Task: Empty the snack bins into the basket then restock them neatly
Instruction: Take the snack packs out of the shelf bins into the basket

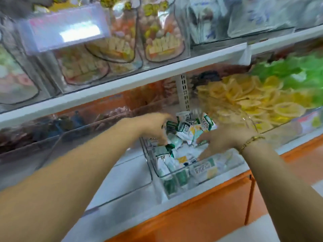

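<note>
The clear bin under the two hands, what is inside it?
Small green-and-white snack packets lie in a loose pile inside the clear bin. Both the left hand and the right hand reach in and cover some packets. The bin's bottom is hidden beneath them.

Clear glossy plastic bin (176,173) w/ shiny foil-like snack packets (185,130); smooth white shelf (122,81), metal bracelet (251,141).

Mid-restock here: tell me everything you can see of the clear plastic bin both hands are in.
The clear rectangular plastic bin sits upright and open-topped on the white shelf, front wall near the shelf edge. It is heaped with small green-and-white snack packets, jumbled, some above the rim. The left hand curls into the pile at back left, grip unclear through blur; the right hand rests spread fingers on packets at right.
</note>
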Available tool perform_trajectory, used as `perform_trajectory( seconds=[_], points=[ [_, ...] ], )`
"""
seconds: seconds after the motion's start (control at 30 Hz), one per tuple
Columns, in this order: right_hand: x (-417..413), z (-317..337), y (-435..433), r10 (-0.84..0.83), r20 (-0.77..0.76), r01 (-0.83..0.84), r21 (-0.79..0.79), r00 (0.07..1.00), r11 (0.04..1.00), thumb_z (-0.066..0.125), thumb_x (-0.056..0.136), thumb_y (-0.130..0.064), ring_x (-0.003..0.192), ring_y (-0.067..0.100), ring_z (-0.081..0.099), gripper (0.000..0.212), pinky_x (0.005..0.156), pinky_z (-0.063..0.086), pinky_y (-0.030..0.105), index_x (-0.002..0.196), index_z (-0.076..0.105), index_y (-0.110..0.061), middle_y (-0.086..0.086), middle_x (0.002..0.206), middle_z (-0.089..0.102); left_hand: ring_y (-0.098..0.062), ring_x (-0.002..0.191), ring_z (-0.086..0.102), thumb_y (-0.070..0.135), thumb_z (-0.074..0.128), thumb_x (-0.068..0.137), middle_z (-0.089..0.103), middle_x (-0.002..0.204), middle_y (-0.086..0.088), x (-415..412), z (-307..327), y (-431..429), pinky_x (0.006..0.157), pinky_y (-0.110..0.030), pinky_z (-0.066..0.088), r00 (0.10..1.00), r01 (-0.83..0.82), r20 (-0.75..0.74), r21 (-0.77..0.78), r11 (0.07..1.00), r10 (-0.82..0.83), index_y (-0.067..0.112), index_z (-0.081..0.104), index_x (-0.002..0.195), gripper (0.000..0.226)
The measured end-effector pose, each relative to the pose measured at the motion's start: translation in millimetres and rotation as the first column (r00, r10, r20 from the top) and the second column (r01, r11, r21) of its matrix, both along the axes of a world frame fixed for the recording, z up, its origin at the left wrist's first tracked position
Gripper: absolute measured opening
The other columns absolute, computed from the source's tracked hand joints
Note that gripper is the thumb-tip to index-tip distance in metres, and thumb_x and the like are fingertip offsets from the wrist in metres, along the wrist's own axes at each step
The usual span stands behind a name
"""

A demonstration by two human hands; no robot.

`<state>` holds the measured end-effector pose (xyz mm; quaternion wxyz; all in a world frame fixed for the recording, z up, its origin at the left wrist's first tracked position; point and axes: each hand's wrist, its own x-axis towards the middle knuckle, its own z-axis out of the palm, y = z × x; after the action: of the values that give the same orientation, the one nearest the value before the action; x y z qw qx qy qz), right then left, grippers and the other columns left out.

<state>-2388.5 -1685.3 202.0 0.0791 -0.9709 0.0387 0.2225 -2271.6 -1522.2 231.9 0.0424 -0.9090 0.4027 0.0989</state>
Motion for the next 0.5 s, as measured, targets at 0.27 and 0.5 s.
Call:
perform_trajectory(
  seconds=[0.27,0.5],
  points=[
    [30,-15,-9,0.113,-0.205,-0.146,-0.155,0.972,0.977,0.054,0.073,-0.077,0.137,0.021,0.033,0.085,0.097,0.037,0.036,0.146,0.023,-0.045,-0.006,0.158,0.017,-0.026,0.141,0.026,0.036,0.081,0.071,0.019,0.157,-0.002,66,-31,-20,0.114,-0.039,0.027,0.991,-0.071,-0.095,0.220,0.973,0.093,0.022,0.019,0.151,0.102],
    [32,-16,-5,0.148,-0.196,-0.184,-0.179,0.969,0.966,0.057,0.079,-0.066,0.129,0.021,0.042,0.070,0.090,0.037,0.028,0.137,0.045,-0.030,-0.003,0.146,0.041,-0.022,0.113,0.053,0.031,0.077,0.077,0.054,0.132,-0.003,70,-38,-22,0.093,-0.032,0.045,1.000,-0.013,0.020,0.188,0.982,0.009,0.017,0.059,0.125,0.053]
  ],
)
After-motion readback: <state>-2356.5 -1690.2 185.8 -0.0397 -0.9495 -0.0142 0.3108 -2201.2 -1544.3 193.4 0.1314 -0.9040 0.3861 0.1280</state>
